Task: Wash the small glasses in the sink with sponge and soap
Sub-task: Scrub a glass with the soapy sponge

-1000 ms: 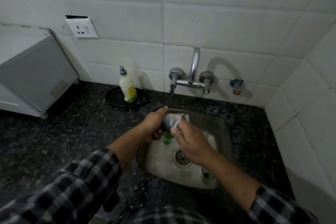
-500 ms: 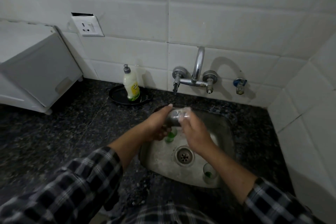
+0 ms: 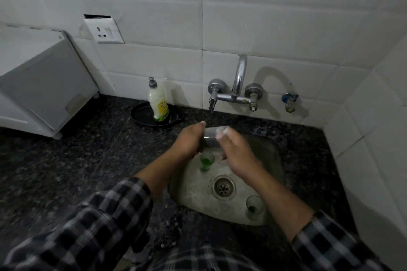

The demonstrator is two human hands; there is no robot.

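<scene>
- Head view, change: over the last second the held glass (image 3: 211, 138) has stayed in one spot, above the back edge of the sink (image 3: 193, 196) and just below the tap spout (image 3: 211, 104). Only the right hand (image 3: 237, 156) has turned a little, and it is smeared with motion. I judge the scrubbing of this first glass is under way and not finished.
- The left hand (image 3: 189, 141) is wrapped round the held glass, gripping its base end.
- The right hand's fingers curl over the other end, with white foam at the fingertips. Blur hides whether a sponge sits inside that grip.
- No water stream shows from the spout, so rinsing likely lies ahead.
- Two more wait in the sink: a green-tinted glass (image 3: 206, 160) upright just under the hands, and a third glass (image 3: 254, 208) upright in the front right corner with green residue at its bottom. Both look untouched.
- Materials: the sink is dull, scuffed steel, square with rounded corners, and has a round perforated drain (image 3: 223, 187). The glasses are small, clear and tapered.
- The worktop (image 3: 66, 171) is dark speckled stone.
- The soap bottle (image 3: 157, 103) is pale, soft-looking plastic with a grey cap. It stands in a black shallow dish (image 3: 138, 114) at the worktop's back edge, left of the sink.
- The wall is glossy white tile.
</scene>
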